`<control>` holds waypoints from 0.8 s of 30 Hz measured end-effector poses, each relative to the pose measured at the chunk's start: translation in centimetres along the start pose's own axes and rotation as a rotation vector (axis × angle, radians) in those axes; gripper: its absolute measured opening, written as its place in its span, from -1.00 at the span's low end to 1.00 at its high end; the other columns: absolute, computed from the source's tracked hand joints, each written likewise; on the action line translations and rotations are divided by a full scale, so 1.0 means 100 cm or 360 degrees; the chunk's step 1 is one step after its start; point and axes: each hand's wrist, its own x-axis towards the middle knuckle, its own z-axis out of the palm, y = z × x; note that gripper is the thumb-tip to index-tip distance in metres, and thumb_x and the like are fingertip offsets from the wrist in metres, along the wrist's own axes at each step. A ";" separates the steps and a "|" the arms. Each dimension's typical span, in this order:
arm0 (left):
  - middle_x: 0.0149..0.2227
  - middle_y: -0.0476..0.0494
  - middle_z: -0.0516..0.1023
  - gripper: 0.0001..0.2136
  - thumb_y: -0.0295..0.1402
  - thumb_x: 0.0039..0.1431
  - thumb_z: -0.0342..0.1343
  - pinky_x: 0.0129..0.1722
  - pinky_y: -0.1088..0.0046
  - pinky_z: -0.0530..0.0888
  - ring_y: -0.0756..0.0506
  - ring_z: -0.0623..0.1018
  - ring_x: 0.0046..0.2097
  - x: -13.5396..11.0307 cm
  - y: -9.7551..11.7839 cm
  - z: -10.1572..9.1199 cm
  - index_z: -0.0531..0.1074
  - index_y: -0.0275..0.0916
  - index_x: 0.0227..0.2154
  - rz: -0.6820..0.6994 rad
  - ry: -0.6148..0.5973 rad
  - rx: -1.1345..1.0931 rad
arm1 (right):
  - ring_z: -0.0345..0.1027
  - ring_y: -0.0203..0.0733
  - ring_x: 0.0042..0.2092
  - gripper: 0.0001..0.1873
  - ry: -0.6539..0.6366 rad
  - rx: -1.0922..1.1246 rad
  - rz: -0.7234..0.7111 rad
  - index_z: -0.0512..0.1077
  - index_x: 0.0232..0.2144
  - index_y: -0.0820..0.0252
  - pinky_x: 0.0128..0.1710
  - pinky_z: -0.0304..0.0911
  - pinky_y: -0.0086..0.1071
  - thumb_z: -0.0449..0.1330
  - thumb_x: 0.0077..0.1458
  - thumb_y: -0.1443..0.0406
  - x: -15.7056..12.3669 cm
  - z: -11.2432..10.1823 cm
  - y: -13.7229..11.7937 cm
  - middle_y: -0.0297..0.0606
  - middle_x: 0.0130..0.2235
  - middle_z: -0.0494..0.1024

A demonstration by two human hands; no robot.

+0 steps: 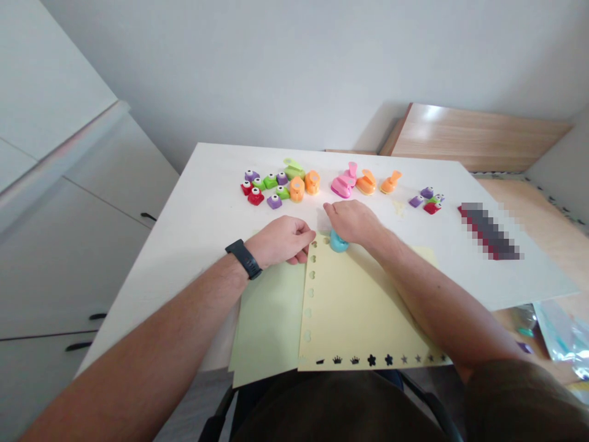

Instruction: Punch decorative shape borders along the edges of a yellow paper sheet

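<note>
A sheet of yellow paper [363, 301] lies in front of me, with punched shapes along its left edge and crowns, flowers and stars along the bottom edge. Its upper left corner is pinched between the thumb and fingers of my left hand [288, 239], which wears a dark watch [243, 259] on the wrist. My right hand [352, 220] is closed over a blue craft punch [339, 242] at the top edge of the sheet; the hand hides much of the punch. Pale green paper [269, 313] lies partly under the yellow sheet, to its left.
Several small red, green and purple punches [270, 180] stand at the back left of the white table [202, 178]. Beside them are orange punches [297, 188], a pink punch [343, 182] and a green punch [294, 170]. More small punches [431, 207] and a blurred dark red-edged object [490, 233] lie right.
</note>
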 end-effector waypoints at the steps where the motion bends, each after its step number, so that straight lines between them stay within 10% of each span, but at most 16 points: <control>1: -0.37 -0.15 0.66 -0.79 -0.21 0.29 0.08 -0.54 0.52 0.56 -0.09 0.68 -0.39 0.000 0.000 0.000 0.45 -0.25 -0.36 0.0006 0.0002 0.0008 | 0.53 0.15 -0.10 -0.47 0.0004 0.0002 0.0010 0.43 0.05 0.33 -0.25 0.29 -0.17 -0.29 0.43 0.29 0.000 -0.001 0.000 0.08 -0.10 0.62; 24: -0.37 -0.14 0.66 -0.79 -0.20 0.27 0.08 -0.55 0.52 0.55 -0.09 0.68 -0.39 0.000 0.001 0.001 0.45 -0.24 -0.34 0.0003 0.0024 0.0051 | 0.51 0.13 0.00 -0.40 -0.0151 0.0150 0.0154 0.48 0.05 0.35 -0.11 0.32 -0.16 -0.31 0.46 0.21 0.009 -0.001 -0.001 0.17 -0.01 0.59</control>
